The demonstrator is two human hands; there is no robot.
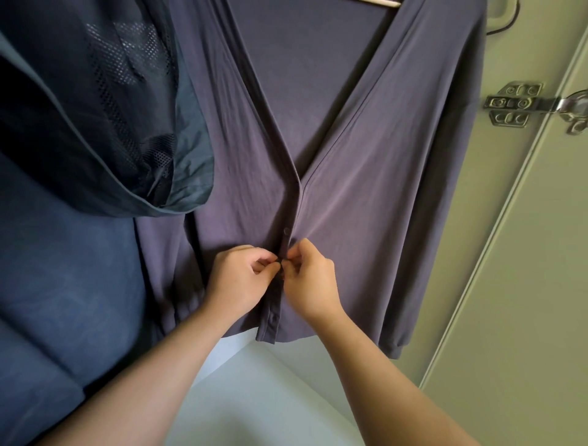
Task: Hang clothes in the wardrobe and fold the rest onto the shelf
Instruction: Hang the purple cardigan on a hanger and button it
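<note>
While the purple-grey cardigan (350,191) hangs from a pale hanger (381,2) at the top edge of our view, we hold both hands at its front opening, low on the button strip (271,318). Our left hand (241,277) has its fingers curled in, with thumb and forefinger pinching one edge of the strip. Our right hand (313,275) is curled the same way and pinches the opposite edge. The fingertips of the two hands meet at the strip, nearly touching each other. They hide the spot between them, so we cannot tell whether a button sits there.

Just above our fingers one small button (287,230) shows on the strip, and higher up the two fronts come together at the bottom of the V neck. Below our hands the strip runs straight down to the hem. One sleeve hangs down the side nearest the door, its cuff lower than the hem.

On our left a dark jacket (95,111) with a mesh lining overlaps the cardigan's edge, and a blue garment (63,286) hangs below and beside it. On our right stands a pale green wardrobe door (525,286) with a metal hinge (521,103). Under the hem, between our forearms, lies a white surface (254,398).
</note>
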